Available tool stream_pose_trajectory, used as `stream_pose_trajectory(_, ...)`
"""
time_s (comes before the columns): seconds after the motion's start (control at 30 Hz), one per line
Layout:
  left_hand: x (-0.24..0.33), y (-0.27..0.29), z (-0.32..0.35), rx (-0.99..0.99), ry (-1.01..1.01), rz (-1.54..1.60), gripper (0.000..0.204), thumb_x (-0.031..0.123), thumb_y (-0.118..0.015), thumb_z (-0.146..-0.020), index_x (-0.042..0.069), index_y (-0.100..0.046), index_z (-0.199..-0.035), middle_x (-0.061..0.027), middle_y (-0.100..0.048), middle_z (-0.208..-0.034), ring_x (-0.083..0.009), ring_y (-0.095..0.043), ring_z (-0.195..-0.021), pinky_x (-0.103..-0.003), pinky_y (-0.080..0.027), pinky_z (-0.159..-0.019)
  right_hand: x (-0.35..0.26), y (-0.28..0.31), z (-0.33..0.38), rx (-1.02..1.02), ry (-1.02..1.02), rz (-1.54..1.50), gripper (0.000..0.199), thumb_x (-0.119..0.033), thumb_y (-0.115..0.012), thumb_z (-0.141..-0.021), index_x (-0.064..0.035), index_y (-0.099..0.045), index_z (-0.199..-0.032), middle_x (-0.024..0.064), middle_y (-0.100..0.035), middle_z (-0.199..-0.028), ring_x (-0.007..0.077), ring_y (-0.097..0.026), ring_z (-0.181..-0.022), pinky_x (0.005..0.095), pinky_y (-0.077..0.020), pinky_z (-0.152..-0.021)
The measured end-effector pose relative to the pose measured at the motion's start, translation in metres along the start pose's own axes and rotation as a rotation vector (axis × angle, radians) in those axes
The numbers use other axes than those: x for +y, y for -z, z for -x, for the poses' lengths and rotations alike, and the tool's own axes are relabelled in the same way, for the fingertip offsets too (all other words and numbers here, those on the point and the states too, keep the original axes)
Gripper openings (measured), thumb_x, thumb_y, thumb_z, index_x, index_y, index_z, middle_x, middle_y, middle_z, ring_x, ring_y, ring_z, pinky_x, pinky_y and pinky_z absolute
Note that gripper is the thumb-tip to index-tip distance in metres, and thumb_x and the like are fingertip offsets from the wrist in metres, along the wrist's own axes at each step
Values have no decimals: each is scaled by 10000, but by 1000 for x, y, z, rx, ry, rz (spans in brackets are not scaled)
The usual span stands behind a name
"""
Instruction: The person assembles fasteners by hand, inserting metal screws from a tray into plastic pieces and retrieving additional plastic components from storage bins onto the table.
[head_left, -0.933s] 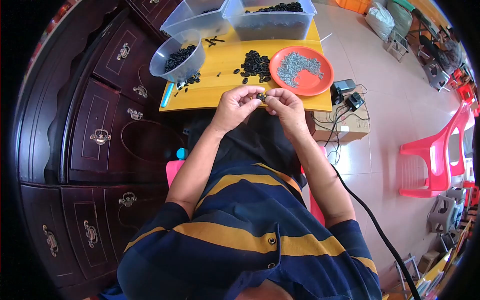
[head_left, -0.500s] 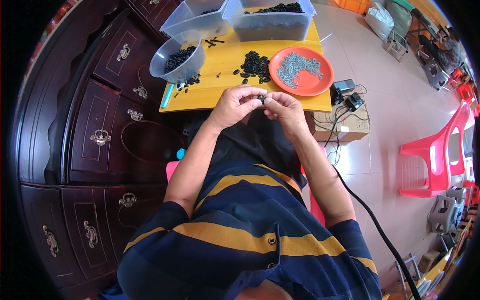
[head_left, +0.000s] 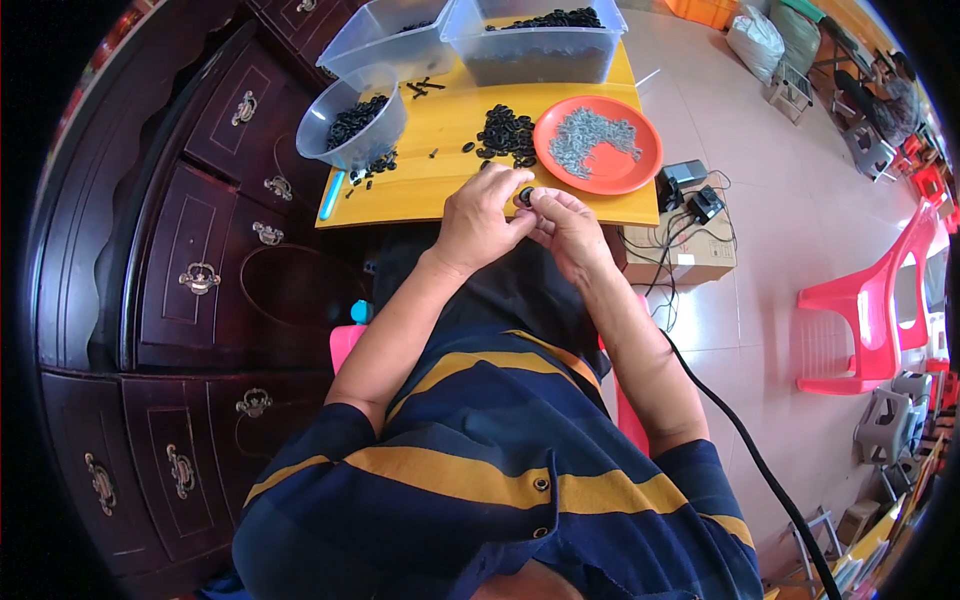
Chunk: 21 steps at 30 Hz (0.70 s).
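In front of my body, at the table's near edge, my left hand [head_left: 480,222] and my right hand [head_left: 574,232] meet around a small black ring-like part [head_left: 526,196]. The right thumb and fingers pinch it. My left fingers curl about its other side, the thumb below and forefinger above; their exact contact is partly hidden. Just beyond lies a pile of black oval pieces [head_left: 508,134] on the yellow table [head_left: 435,195]. To its right, an orange-red plate [head_left: 645,172] bears many small silver-grey metal pieces [head_left: 585,140].
A round clear tub [head_left: 312,135] of black pieces stands at the left, with a light-blue pen-like tool [head_left: 331,196] beside it. Two clear bins [head_left: 540,60] line the back. A cardboard box [head_left: 690,258] with black cables sits right of the table; dark drawers [head_left: 180,240] stand left.
My left hand has drawn slightly nearer my body, and its thumb and forefinger have spread apart. The black part shows more plainly at the right fingertips. The view has shifted slightly.
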<state>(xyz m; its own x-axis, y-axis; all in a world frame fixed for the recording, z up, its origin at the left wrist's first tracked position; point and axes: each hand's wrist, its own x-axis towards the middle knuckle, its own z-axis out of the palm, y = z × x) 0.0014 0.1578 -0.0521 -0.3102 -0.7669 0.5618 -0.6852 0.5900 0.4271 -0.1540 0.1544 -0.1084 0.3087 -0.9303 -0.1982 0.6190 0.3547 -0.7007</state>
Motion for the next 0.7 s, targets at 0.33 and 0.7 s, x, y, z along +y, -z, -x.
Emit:
stream_pose_trajectory(0.33, -5, -2, -3, -72, -25, 15, 283, 82, -787, -778, 37, -698, -1043, -109, -692, -963, -286, -701, -837, -351, -559, -729, 0, 6, -4, 24, -51, -92, 119, -240, -642, -983, -123, -636, -1008, -12, -671, -903, 102, -664, -831, 281, -549, -775)
stream_pose_trajectory(0.7, -7, 0, -4, -54, -78, -5, 267, 107, -782, -767, 71, -695, -1017, -99, -688, -935, -307, -687, -836, -388, -558, -723, -2, 7, -3, 5, -64, -91, 127, -241, -641, -983, -115, -648, -1002, 0, -700, -878, 94, -665, -790, 266, -548, -737)
